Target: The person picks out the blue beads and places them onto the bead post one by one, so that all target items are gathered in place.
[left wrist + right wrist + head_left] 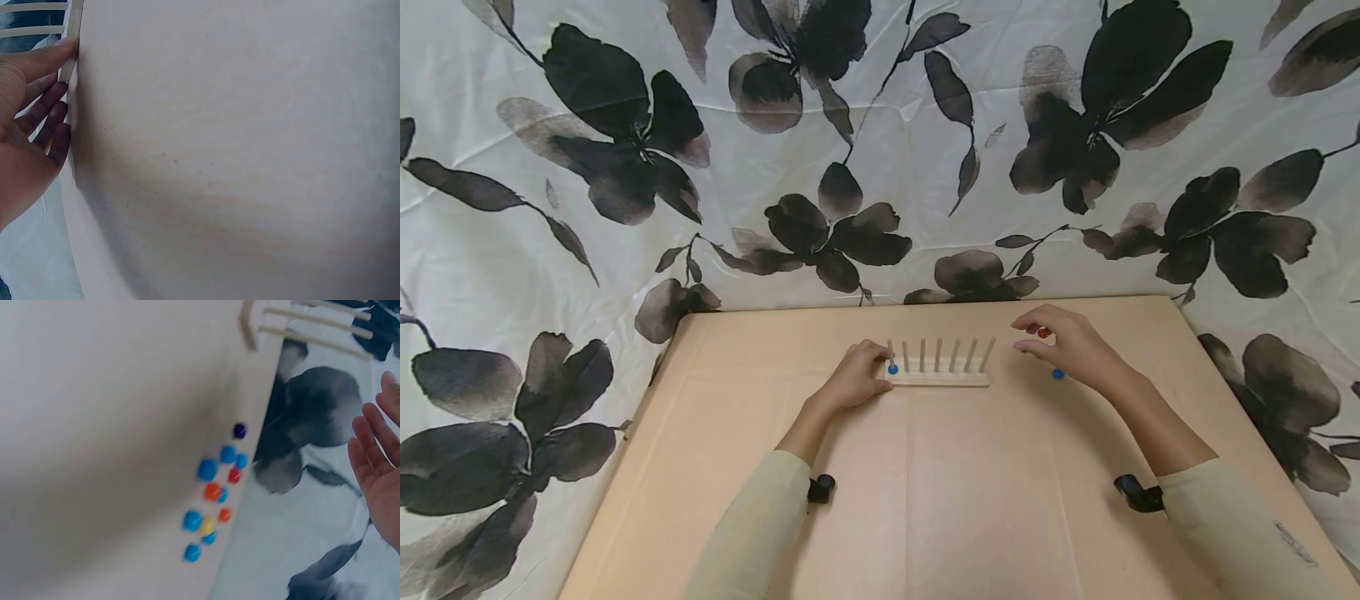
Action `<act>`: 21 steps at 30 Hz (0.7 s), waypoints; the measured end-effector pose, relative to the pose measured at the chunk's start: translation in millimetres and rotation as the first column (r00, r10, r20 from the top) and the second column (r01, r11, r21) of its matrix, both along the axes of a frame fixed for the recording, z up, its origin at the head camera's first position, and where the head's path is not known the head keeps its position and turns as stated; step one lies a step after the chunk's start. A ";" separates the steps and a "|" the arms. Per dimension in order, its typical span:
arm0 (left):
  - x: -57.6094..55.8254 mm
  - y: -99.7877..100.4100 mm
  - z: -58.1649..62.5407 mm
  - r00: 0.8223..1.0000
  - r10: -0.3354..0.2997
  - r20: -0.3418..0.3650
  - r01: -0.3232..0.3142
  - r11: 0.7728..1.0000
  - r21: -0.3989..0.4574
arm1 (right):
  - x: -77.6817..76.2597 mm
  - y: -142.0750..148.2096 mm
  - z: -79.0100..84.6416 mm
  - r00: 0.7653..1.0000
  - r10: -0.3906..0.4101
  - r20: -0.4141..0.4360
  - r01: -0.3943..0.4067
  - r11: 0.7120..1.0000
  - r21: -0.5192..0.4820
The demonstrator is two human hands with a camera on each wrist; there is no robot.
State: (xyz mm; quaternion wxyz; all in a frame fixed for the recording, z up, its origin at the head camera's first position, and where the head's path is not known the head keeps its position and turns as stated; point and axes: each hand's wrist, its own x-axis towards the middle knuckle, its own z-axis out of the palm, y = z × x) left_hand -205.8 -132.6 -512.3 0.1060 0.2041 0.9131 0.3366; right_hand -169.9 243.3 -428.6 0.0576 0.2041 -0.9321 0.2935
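A wooden peg rack [940, 380] with several upright pegs stands toward the far side of the table. On its leftmost peg sits a blue bead [892, 369]. My left hand [856, 375] grips the rack's left end, thumb on the near edge of the base [74, 37] and fingers behind it. To the right of the rack, my right hand [1071, 343] is raised over the table with its fingers apart. A red bead [1042, 332] shows in the gap between thumb and fingers. In the right wrist view the right hand [382, 469] has loosely extended fingers and no bead visible in them.
Loose beads lie near the table's far edge in the right wrist view: several blue ones [207, 469], orange ones [213, 491], a yellow one [207, 525] and a dark purple one [240, 430]. Flowered cloth [925, 167] hangs behind the table [970, 483].
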 end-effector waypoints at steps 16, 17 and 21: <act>-8.3 9.7 -0.6 1.000 0.027 -0.014 -0.028 1.000 -0.009 | -5.8 62.0 -50.7 0.989 -0.042 0.143 0.031 0.996 0.079; -9.2 10.2 -0.8 0.999 0.030 -0.015 -0.030 1.000 -0.009 | -7.1 64.1 -53.4 0.989 -0.041 0.142 0.028 0.996 0.090; -13.0 12.7 -0.6 0.999 0.041 -0.020 -0.042 0.999 -0.023 | -14.0 69.0 -60.5 0.983 -0.058 0.177 0.032 0.989 0.147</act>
